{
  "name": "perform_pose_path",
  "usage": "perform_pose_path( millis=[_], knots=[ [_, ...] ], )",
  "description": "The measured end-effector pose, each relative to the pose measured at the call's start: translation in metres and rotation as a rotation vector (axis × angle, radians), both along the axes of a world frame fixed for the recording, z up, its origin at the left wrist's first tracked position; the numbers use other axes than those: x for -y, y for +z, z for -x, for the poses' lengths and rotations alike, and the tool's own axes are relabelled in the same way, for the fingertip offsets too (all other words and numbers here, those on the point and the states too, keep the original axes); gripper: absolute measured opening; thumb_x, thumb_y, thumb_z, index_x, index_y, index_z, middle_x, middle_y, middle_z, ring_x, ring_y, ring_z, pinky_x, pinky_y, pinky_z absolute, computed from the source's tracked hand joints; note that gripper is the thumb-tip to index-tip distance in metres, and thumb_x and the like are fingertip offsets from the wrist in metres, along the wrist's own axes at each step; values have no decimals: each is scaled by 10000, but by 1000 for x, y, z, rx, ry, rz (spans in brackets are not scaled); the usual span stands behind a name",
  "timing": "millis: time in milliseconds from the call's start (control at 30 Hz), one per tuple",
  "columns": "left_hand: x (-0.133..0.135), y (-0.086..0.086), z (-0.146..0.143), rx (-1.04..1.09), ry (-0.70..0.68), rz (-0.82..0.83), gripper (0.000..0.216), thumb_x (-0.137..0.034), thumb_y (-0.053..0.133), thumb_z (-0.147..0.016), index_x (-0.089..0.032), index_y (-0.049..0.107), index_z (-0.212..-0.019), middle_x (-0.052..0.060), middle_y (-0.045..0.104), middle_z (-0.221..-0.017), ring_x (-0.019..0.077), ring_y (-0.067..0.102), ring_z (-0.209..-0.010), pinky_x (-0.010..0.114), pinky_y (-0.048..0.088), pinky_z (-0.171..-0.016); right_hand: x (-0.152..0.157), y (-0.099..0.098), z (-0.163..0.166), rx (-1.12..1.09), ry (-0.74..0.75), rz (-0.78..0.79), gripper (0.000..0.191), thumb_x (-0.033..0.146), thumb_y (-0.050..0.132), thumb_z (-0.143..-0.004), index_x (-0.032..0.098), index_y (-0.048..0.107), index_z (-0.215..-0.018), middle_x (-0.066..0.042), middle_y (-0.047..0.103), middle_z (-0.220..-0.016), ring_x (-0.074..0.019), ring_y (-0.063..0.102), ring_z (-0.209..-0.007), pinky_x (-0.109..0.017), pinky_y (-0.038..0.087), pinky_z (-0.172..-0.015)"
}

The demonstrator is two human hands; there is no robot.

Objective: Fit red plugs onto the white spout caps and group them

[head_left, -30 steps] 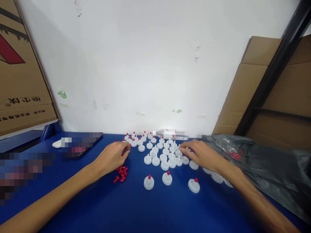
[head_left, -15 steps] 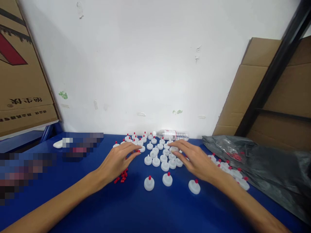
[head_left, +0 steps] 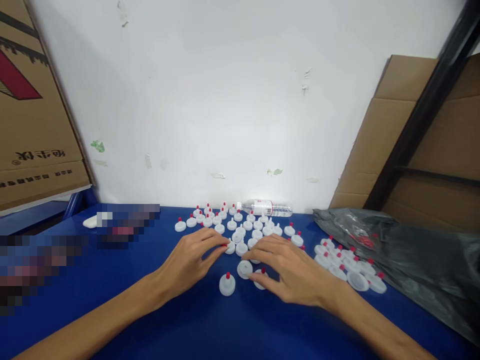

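L hand [head_left: 189, 257], ctr-left of frame, pinches tiny red cap [head_left: 225, 245] btwn thumb & fingertips; R hand [head_left: 288, 267], ctr-right, has thumb & fingers closed on tilted white lid [head_left: 245, 269], lower ctr. More nozzle lids [head_left: 231, 226] mid-frame, clear bottle [head_left: 262, 207] lying behind; grey plastic [head_left: 420, 255] lower right.

We see only a sliver of a red tip [head_left: 225, 245], the rest hidden by the left hand's [head_left: 185, 260] fingers; the right hand [head_left: 287, 267] partly covers some white caps [head_left: 251, 243]. Blocky blurring masks what lies leftward on the surface [head_left: 168, 330]. Edges cut off the cardboard box [head_left: 37, 120], dark bag [head_left: 423, 260] and both forearms [head_left: 105, 315]; we cannot count the clear bag's [head_left: 348, 222] red bits [head_left: 363, 241].
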State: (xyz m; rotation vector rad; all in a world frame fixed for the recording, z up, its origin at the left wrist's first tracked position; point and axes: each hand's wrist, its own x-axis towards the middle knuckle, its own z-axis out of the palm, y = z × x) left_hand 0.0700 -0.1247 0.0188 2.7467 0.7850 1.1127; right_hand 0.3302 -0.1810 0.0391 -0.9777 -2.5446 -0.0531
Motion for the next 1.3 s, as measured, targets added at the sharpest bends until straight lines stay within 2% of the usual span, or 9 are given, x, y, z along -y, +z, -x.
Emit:
perform_pose_path(
  millis=[133,300,433,567,667,833,1000,1133,1300],
  knots=[
    [0,0,0,-14,6,-8,164,-202,555,-1006,-185,703,-1075,64,721,-1001,178,675,-914,294,536,-818,-1,-7,6,50,15,30,345,324,660,-955,243,628,-1288,-57,720,-1142,-238,645,-1098,-428,454,-1025],
    [-2,-2,0,1,-2,-32,158,-186,568,-1000,-192,705,-1077,52,720,-992,175,673,-901,290,536,-806,-7,-16,7,76,27,26,249,259,580,-1011,242,632,-1254,-53,722,-1140,-211,661,-1061,-406,467,-1010],
    [-1,-1,-1,28,-26,-42,153,-169,586,-991,-188,705,-1084,49,728,-997,174,685,-896,281,545,-800,-5,-12,4,-172,-4,5,318,269,587,-1010,265,544,-1326,-44,691,-1244,-198,650,-1125,-356,503,-996],
    [4,0,-3,70,-74,-42,145,-170,603,-989,-180,703,-1094,43,743,-995,161,700,-874,259,554,-785,0,-9,5,-413,-18,-19,314,268,646,-974,276,538,-1269,-28,675,-1247,-179,659,-1135,-298,532,-981],
    [7,0,-5,103,-118,-48,141,-181,609,-992,-181,697,-1103,34,747,-987,150,705,-869,245,554,-785,1,-12,8,-434,34,-30,311,236,660,-963,278,550,-1251,-15,691,-1190,-164,682,-1077,-281,548,-952],
    [9,-1,-6,131,-172,-66,132,-175,636,-979,-191,698,-1095,23,753,-975,145,707,-865,237,553,-785,1,-16,12,-495,98,-84,290,208,681,-949,271,586,-1216,-17,703,-1214,-156,686,-1106,-275,543,-987],
    [8,-4,-5,111,-106,-63,170,-270,598,-1011,-187,692,-1126,36,756,-971,165,706,-836,268,548,-750,3,-17,14,-572,90,-101,243,210,707,-929,260,630,-1154,-6,731,-1196,-161,707,-1101,-284,553,-1009],
    [12,-5,-6,46,-119,-27,211,-249,495,-1054,-157,680,-1012,41,697,-845,142,619,-719,260,485,-664,5,-18,18,-593,102,-151,316,165,714,-916,241,640,-1213,-19,739,-1214,-169,706,-1127,-283,546,-1037],
    [24,3,-9,73,-136,92,242,-185,443,-1049,-168,598,-864,-6,551,-731,121,470,-644,247,364,-598,9,-20,24,-630,152,-216,294,133,729,-897,214,673,-1174,-54,750,-1203,-171,738,-1059,-257,597,-958]
  ],
)
